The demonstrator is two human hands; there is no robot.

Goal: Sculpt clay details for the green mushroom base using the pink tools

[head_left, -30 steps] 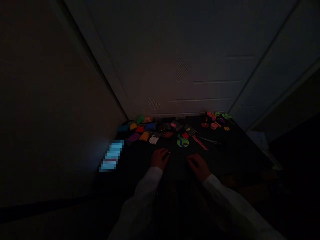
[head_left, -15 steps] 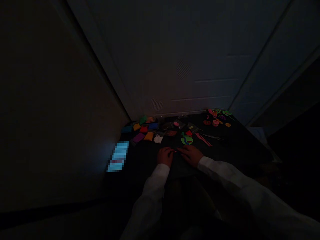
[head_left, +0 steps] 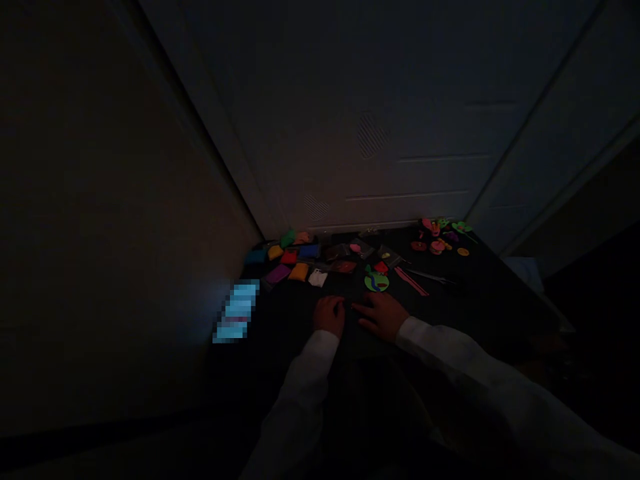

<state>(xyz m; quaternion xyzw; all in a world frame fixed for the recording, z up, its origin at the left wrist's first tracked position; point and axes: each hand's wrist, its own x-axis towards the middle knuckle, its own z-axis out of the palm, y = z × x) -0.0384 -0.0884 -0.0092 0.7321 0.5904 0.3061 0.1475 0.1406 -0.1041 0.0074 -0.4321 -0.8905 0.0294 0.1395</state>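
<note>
**Close work at the near edge of a colourful spread**

The head camera looked forward and down into a dim corner. The person's left hand [head_left: 329, 316] and right hand [head_left: 380, 316] sat close together on a dark tabletop [head_left: 475, 293], near the middle of its near part, with white sleeves [head_left: 440, 347] running back toward the camera. The left hand was curled, knuckles up, with its fingers turned under. The right hand lay flatter, its fingers reaching left until the fingertips [head_left: 356, 307] came just beside the left hand. Neither hand was spread wide, but the light was too poor to tell whether they pinched anything between them.

Nearest to the hands, just farther off and slightly right, lay a round green cutout [head_left: 377, 283] with a red piece [head_left: 381, 267] at its far edge. To the right of it were pink strips [head_left: 411, 281], then a thin metal tool [head_left: 433, 275]. Along the far left ran a loose group of small coloured packets, among them a white packet [head_left: 317, 277], an orange packet [head_left: 299, 271] and a purple packet [head_left: 277, 273]. A cluster of small bright shapes [head_left: 435, 237] sat in the far right corner. At the left edge of the tabletop glowed a pixelated blue patch [head_left: 236, 312], too blurred to identify. A white door [head_left: 350, 133] stood behind everything, and a wall [head_left: 125, 233] closed off the left.
</note>
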